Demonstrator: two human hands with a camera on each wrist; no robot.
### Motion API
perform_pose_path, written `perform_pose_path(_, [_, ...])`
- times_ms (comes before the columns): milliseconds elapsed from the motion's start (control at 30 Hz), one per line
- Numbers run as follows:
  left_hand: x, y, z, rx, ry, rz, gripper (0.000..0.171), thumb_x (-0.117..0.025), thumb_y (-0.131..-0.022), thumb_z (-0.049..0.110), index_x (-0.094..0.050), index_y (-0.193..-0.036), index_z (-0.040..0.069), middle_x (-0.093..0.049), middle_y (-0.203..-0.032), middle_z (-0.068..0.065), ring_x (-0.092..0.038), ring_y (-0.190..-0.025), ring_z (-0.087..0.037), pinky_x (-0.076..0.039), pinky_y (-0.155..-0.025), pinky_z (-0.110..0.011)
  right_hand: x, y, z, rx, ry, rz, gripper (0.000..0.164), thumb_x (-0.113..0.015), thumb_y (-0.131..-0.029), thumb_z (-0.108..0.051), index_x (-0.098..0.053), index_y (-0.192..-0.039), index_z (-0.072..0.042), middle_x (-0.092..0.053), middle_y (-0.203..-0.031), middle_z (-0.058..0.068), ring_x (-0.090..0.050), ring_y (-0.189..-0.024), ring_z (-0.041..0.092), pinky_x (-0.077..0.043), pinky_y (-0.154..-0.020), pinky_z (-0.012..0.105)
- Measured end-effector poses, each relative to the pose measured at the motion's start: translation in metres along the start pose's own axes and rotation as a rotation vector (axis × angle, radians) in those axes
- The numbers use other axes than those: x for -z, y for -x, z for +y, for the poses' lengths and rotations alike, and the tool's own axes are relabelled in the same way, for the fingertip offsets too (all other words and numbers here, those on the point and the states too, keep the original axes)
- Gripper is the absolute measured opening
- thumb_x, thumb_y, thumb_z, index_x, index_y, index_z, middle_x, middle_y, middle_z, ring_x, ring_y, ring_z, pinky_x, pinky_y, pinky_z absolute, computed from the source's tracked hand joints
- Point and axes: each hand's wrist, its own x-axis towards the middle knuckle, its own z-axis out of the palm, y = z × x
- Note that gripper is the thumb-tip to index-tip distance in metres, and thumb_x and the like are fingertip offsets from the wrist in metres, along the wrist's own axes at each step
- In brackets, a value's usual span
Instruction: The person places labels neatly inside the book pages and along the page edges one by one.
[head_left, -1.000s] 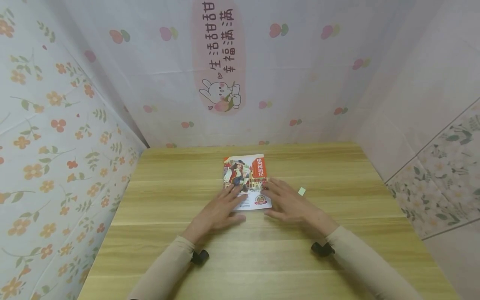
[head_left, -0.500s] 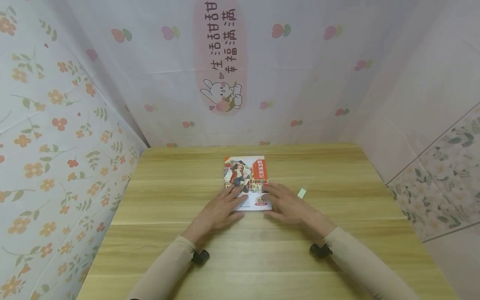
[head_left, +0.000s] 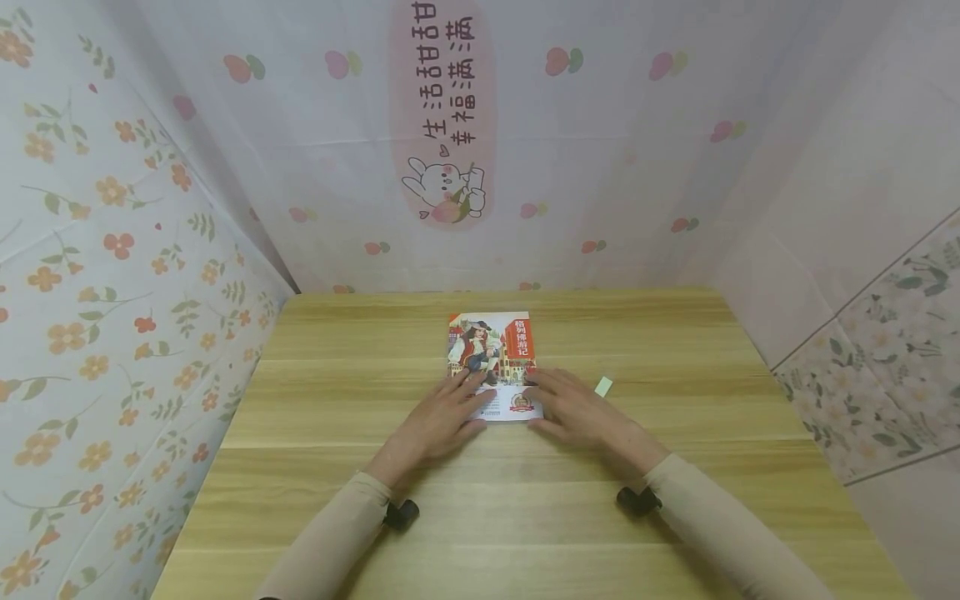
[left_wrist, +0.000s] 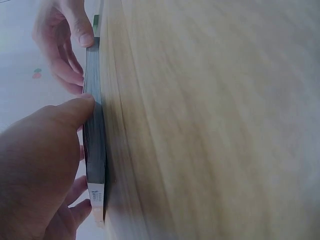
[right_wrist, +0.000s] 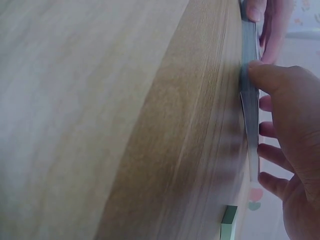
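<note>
In the head view a closed paperback book (head_left: 491,333) lies on the wooden table, its illustrated cover facing up with a red title panel. My left hand (head_left: 433,423) rests on its lower left part, fingers extended over the cover. On the lower right side lies my right hand (head_left: 581,412), fingertips at the cover's edge. Both thumbs touch the near edge of the book; the left wrist view shows the left thumb against the page block (left_wrist: 94,140). From the right wrist, the right thumb meets that same edge while the fingers lie loosely bent along the cover.
A small pale green block (head_left: 603,386) sits on the wooden table (head_left: 360,350) just beyond the right hand. Patterned cloth hangs behind the table (head_left: 322,142) and along both sides. A dark wrist camera (head_left: 639,501) sits on the right forearm.
The right hand has shifted slightly toward the body, and both thumbs have drawn in to the near edge of the book. The book stays in about the same place.
</note>
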Motion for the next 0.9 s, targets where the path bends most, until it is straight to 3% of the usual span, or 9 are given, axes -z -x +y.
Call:
perform_pose_path(333, [-0.0004, -0.0002, -0.0003, -0.009, 0.019, 0.004, 0.062, -0.052, -0.120, 0.045, -0.044, -0.175, 0.019, -0.029, -0.189, -0.012, -0.025, -0.177, -0.040, -0.021, -0.145, -0.058, -0.0010, -0.0004, 0.0023, -0.040, -0.009, -0.057, 0.055, -0.075, -0.109, -0.045, -0.069, -0.152, -0.013, -0.058, -0.170, 0.016, -0.054, -0.160, 0.040, -0.044, -0.134, 0.060])
perform_pose_path(900, [0.0051, 0.0000, 0.0029, -0.013, 0.018, 0.008, 0.062, -0.055, -0.119, 0.045, -0.047, -0.174, 0.018, -0.032, -0.187, -0.014, -0.028, -0.175, -0.043, -0.023, -0.144, -0.060, 0.0045, -0.0030, 0.0027, -0.008, -0.004, -0.049, 0.051, -0.078, -0.107, -0.041, -0.074, -0.146, -0.009, -0.063, -0.164, 0.020, -0.060, -0.154, 0.043, -0.051, -0.128, 0.061])
